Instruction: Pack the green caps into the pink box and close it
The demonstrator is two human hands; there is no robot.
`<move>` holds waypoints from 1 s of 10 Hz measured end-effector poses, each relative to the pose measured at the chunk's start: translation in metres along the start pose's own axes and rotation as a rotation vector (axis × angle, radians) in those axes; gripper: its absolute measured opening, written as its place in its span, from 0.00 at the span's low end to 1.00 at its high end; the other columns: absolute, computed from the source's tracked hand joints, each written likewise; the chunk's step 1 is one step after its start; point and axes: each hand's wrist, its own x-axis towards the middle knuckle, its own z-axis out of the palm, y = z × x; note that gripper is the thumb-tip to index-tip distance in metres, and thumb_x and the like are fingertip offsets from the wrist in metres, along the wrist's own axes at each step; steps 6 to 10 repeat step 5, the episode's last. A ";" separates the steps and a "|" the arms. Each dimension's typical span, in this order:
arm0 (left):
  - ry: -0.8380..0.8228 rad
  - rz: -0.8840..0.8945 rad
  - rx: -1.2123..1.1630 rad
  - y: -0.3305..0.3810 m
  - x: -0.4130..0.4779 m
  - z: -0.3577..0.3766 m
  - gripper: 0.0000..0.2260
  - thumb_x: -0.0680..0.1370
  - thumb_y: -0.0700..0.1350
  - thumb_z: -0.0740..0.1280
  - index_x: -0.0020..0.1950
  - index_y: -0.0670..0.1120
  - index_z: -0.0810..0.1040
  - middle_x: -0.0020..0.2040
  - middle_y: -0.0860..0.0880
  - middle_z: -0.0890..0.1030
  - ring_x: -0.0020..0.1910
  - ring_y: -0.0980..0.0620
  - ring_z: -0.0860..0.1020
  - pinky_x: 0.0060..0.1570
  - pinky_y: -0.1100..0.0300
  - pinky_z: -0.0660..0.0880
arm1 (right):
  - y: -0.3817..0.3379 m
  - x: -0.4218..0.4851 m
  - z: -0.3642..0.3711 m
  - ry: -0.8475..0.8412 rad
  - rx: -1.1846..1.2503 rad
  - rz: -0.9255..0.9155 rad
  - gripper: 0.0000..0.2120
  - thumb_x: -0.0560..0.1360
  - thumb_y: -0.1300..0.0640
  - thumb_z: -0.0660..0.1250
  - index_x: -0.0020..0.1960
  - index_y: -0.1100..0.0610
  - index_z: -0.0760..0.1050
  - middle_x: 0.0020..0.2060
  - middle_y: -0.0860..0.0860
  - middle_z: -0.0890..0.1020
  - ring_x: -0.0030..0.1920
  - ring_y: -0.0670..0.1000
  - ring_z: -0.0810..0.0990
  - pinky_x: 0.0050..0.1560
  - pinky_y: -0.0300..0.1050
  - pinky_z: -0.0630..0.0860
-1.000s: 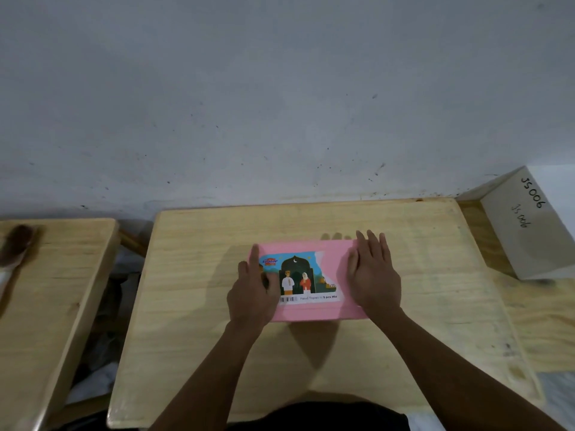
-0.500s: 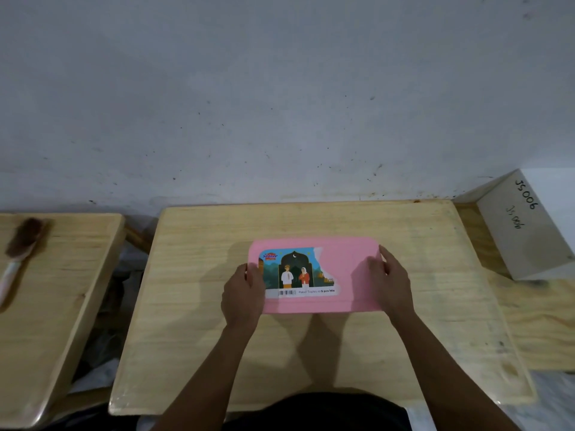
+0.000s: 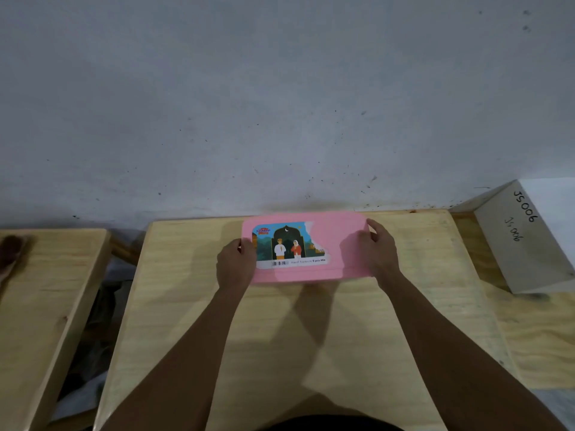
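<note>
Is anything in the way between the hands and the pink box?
No, nothing visible is in the way. The left hand and the right hand each hold one short end of the flat pink plastic box with a picture label, at the far side of the light wooden table.

A speckled grey wall [image 3: 280,104] rises behind two pale wooden tables [image 3: 186,306], dimly lit.

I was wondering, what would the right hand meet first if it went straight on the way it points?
The right hand, gripping the right end of the pink box, points away toward the wall. Past a strip of bare table, the wall looks the first thing in line, though depth is unclear.
</note>
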 end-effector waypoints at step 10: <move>-0.232 0.034 0.092 0.027 0.050 -0.009 0.16 0.80 0.49 0.55 0.56 0.42 0.77 0.54 0.41 0.81 0.48 0.46 0.77 0.44 0.57 0.72 | -0.041 0.030 0.009 -0.110 -0.220 -0.029 0.18 0.76 0.57 0.58 0.64 0.55 0.71 0.53 0.52 0.77 0.55 0.56 0.75 0.54 0.49 0.72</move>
